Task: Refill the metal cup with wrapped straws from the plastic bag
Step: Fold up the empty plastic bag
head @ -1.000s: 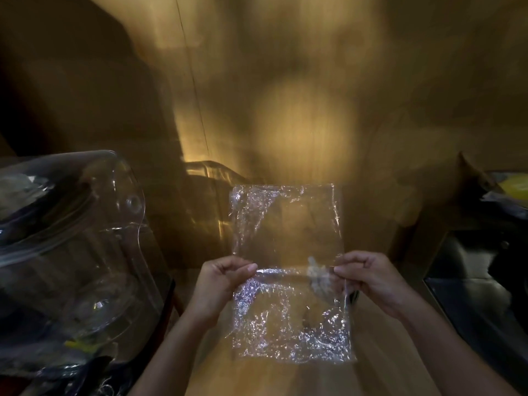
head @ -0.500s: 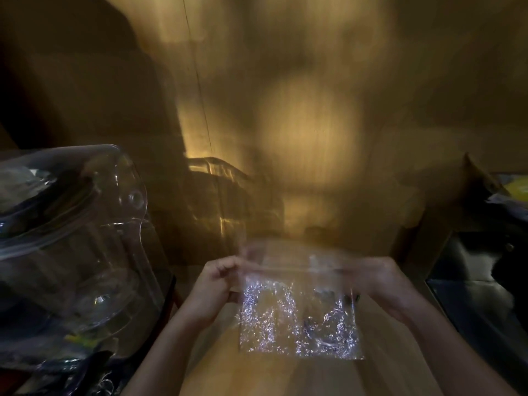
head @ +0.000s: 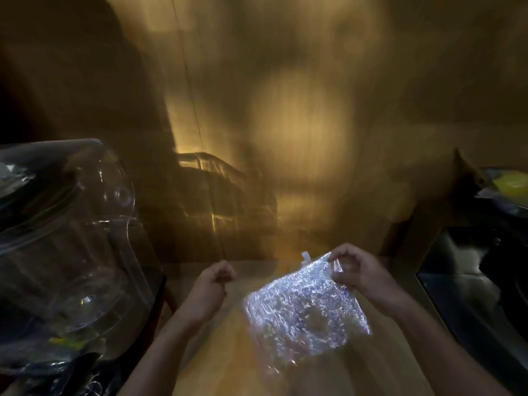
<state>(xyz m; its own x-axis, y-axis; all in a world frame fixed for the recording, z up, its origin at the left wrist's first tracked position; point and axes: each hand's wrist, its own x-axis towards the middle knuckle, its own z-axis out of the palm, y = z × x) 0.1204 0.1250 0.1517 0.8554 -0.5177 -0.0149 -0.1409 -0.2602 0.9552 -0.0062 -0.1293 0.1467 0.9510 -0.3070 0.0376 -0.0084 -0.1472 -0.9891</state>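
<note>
A crinkled clear plastic bag (head: 307,310) hangs tilted over a wooden surface, glinting in the light. My right hand (head: 358,270) pinches its upper right corner, where a small white strip sticks up. My left hand (head: 213,284) is off the bag to the left, its fingers curled with nothing in them. The bag looks flat; I cannot make out any straws inside it. No metal cup shows in this view. The scene is dim and blurred.
A clear plastic chair back (head: 65,224) fills the left side, with dark clutter under it. A second clear plastic shape (head: 217,195) stands behind, against the wooden wall. At the right, a dark counter (head: 471,281) holds something yellow (head: 511,184).
Both hands held the bag's top edge flat before. Now my left hand has let go, and the bag has swung down to the right, hanging from my right hand.
</note>
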